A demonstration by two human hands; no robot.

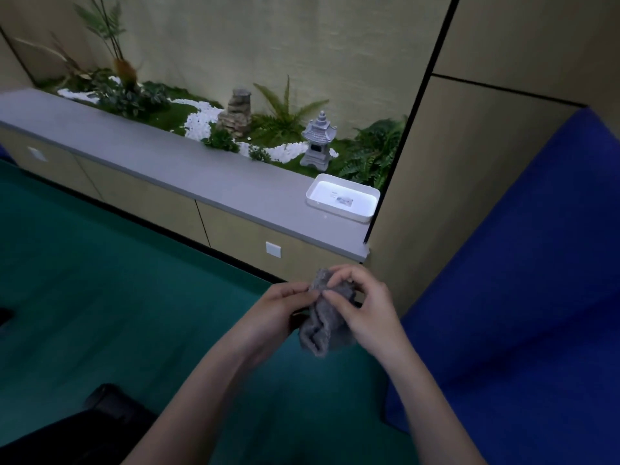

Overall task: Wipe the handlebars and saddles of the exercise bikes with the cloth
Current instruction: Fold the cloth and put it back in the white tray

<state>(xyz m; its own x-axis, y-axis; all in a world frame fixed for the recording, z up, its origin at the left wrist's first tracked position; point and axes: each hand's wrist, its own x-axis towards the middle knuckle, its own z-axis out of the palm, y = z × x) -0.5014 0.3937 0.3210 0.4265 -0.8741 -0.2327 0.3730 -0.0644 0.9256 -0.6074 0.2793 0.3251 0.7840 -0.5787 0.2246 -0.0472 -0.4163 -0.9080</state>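
**Where the green floor point(100, 280) meets a grey ledge point(167, 162), two hands hold a cloth point(325, 327)**

In the head view the ledge tops a low cabinet and bears a white tray point(342, 214) at its right end, beside a beige wall panel point(469, 196). Behind it lie white pebbles point(198, 120), ferns and a small stone lantern point(318, 142). A blue surface point(520, 263) fills the right. The cloth, grey and crumpled in deep folds, hangs above the floor. The left hand point(275, 310) and right hand point(369, 307) pinch its upper part with curled fingers.
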